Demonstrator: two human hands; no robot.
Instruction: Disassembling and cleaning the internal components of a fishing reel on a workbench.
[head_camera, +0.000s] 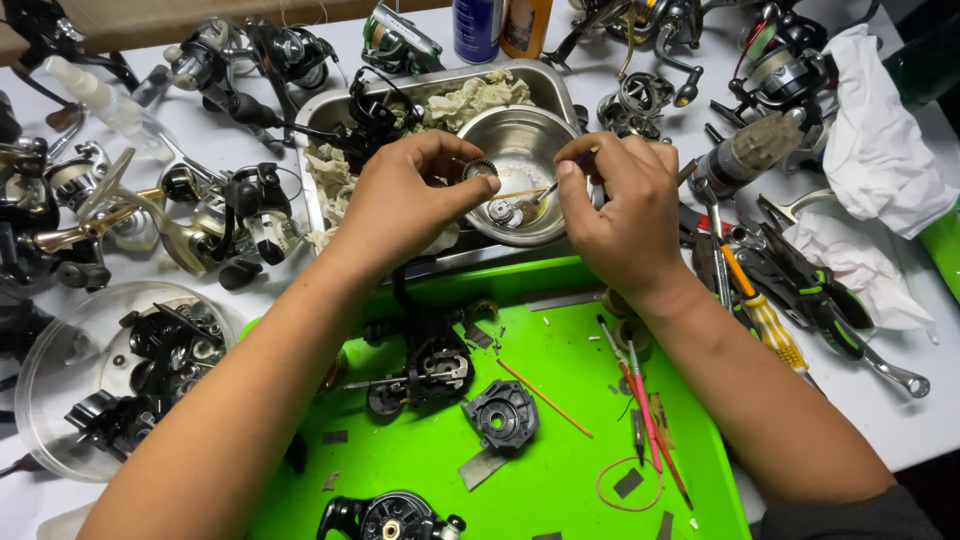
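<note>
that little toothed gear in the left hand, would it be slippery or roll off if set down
The small gear, pinched by the left hand over the steel bowl, looks like rigid metal and probably light. It may be slick, since the bowl seems to hold liquid. Being round, it would likely roll if set on edge.

bowl (520, 140) in pan (330, 110), tray (560, 440) before pan

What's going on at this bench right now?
A person holds a small gear in the left hand over a steel bowl, working at it with a small brush in the right hand. Taken-apart fishing reel parts lie on the green tray below.
</note>
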